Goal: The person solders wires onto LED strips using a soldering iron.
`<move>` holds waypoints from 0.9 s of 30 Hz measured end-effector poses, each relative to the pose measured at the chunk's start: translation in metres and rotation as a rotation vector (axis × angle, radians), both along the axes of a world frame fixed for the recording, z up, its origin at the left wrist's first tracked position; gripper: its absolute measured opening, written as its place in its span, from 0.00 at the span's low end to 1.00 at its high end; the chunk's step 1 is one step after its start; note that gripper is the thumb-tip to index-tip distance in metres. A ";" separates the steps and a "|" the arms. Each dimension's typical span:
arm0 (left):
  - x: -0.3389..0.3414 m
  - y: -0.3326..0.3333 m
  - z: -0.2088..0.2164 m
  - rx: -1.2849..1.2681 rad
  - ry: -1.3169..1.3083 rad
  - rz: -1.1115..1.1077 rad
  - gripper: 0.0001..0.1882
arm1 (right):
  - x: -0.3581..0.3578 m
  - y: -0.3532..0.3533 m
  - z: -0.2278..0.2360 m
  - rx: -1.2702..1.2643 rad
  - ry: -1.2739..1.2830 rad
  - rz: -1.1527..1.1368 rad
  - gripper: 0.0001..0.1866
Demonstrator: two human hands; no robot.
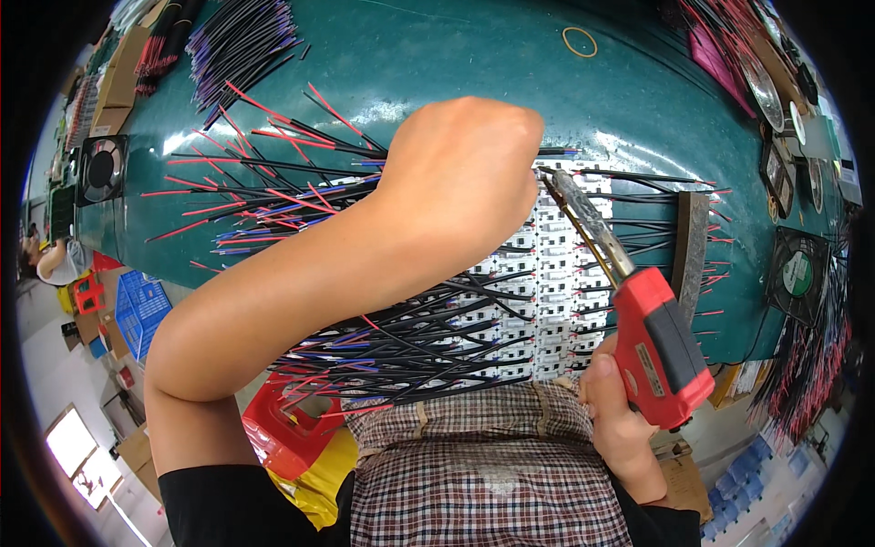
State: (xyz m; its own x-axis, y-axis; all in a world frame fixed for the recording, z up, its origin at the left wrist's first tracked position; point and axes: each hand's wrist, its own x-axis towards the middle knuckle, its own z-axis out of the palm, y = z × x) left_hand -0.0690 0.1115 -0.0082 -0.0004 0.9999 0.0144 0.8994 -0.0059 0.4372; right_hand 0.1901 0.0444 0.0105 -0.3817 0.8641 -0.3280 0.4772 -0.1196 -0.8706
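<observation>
Head view: the right hand (620,417) is gripping a chunky red-and-black plastic soldering gun (663,351), its scuffed metal end angling up over rows of flat white circuit boards (554,273). The left hand (469,164) is curling over their far end; its fingertips are hiding, so I can't tell what it's pinching. Skinny black wires (383,342) are fanning out leftward. Everything's sitting on a glossy green tabletop (437,55), a blue basket (141,310) standing off left.

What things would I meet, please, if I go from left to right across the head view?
Black fan at the left edge → bundle of purple-ended wires → left hand → right hand gripping the red-and-black soldering gun → dark fan with a green hub.
</observation>
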 end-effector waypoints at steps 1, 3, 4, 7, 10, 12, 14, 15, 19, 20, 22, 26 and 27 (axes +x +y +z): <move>0.000 0.000 0.000 0.000 0.000 0.001 0.06 | 0.002 -0.001 -0.001 0.041 0.016 0.006 0.07; 0.000 0.002 0.001 -0.002 0.014 -0.010 0.06 | 0.003 -0.003 0.001 0.082 0.033 0.010 0.07; 0.000 0.001 0.000 -0.002 0.015 -0.008 0.06 | 0.000 -0.004 0.004 0.051 0.033 -0.047 0.08; -0.001 0.001 0.000 0.006 0.011 -0.008 0.06 | 0.000 -0.004 0.002 0.024 0.032 -0.073 0.09; -0.002 0.001 0.002 -0.018 0.031 0.001 0.06 | 0.006 -0.002 -0.002 0.038 0.028 -0.003 0.10; -0.004 0.001 0.001 -0.005 -0.045 0.025 0.07 | 0.008 -0.002 -0.003 0.047 0.030 0.037 0.12; -0.005 0.001 0.004 -0.022 -0.056 0.036 0.07 | 0.008 -0.003 -0.003 0.011 0.036 0.021 0.10; -0.005 0.001 0.006 -0.039 -0.067 0.047 0.07 | 0.005 -0.003 -0.001 0.011 0.036 0.022 0.10; -0.004 0.000 0.003 -0.036 -0.056 0.051 0.07 | -0.003 -0.006 0.000 -0.043 0.070 -0.119 0.07; -0.002 0.000 0.002 -0.021 -0.013 0.045 0.06 | -0.004 -0.006 0.000 -0.056 0.059 -0.118 0.07; 0.001 -0.002 0.000 -0.008 0.032 0.039 0.06 | 0.005 -0.004 -0.003 -0.047 0.040 -0.032 0.08; 0.002 -0.003 -0.002 0.022 0.043 0.006 0.06 | 0.008 0.000 0.004 -0.143 -0.073 0.062 0.08; 0.002 -0.003 -0.002 0.028 0.038 -0.001 0.06 | 0.006 -0.001 0.006 -0.138 -0.077 0.058 0.08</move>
State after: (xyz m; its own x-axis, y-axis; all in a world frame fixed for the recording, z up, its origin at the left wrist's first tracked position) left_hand -0.0670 0.1089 -0.0097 0.0020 0.9991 0.0420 0.9154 -0.0188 0.4021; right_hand 0.1962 0.0432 0.0162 -0.3989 0.7860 -0.4723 0.5517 -0.2057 -0.8083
